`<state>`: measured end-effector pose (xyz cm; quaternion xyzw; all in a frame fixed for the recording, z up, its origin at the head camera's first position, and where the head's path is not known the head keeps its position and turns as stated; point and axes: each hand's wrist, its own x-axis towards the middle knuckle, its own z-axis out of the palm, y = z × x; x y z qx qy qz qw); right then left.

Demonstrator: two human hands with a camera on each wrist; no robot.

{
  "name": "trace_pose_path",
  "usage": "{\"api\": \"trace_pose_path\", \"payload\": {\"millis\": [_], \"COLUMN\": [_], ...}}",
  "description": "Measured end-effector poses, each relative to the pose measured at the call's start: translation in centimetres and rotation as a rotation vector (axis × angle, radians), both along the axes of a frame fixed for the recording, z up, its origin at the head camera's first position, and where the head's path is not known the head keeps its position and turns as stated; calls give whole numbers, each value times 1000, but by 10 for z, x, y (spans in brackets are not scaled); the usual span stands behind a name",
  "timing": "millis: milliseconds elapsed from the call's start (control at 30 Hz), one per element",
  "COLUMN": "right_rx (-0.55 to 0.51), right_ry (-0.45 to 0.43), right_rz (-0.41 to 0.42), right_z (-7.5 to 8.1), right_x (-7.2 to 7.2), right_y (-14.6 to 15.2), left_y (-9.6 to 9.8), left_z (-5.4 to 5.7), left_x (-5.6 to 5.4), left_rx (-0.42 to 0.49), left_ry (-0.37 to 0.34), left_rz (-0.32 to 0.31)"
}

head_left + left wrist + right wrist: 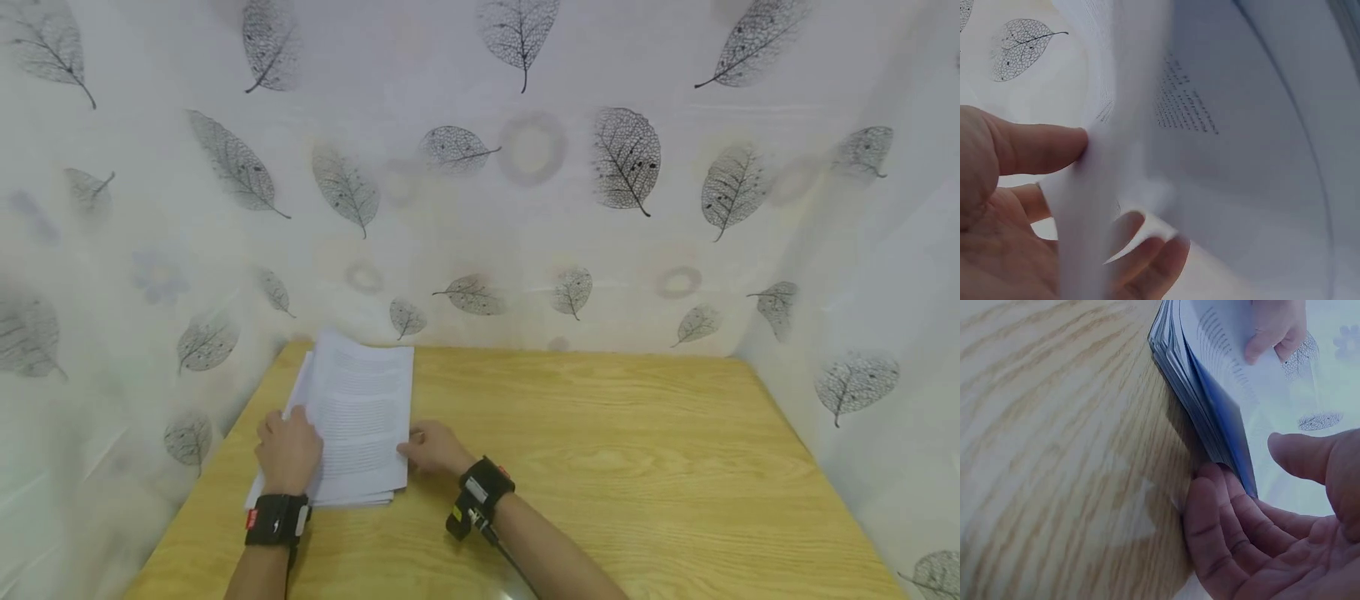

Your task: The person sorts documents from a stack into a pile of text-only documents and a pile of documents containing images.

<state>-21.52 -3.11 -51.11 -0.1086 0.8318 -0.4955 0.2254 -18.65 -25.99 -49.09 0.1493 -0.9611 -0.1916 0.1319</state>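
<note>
A stack of printed paper sheets lies at the left of the wooden table, its top page raised and curved along the left side. My left hand is at that side; in the left wrist view the curved sheet passes between its thumb and fingers, which pinch it. At the stack's right edge is my right hand. Seen from the right wrist, its fingers touch the layered edge of the stack, while the thumb stands apart above the page.
The wooden table extends to the right of the papers. A pale curtain with leaf prints hangs behind the table and along both sides. Black wrist bands are on both wrists, and a cable runs along the right forearm.
</note>
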Motion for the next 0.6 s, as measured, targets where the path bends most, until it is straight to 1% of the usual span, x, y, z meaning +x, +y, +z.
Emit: {"api": "trace_pose_path", "payload": {"millis": [100,200,300,400,500,600], "right_rx": [-13,-24,-38,-64,-89,-130], "right_ry": [-7,-13,-20,-18,3,-5], "right_rz": [9,21,30,34,11,-38], "right_z": [1,2,3,4,5,4], "right_x": [0,1,2,4,5,4], "right_y": [0,1,2,2,2,4], "left_y": [0,1,1,1,2,4], "left_z": [3,6,9,10,11,15], "left_x": [0,0,-1,-1,-3,-5], "left_rx": [-3,12,45,46,34,46], "left_ry": [37,32,17,14,-12,-52], "left_rz": [-19,-15,7,15,13,1]}}
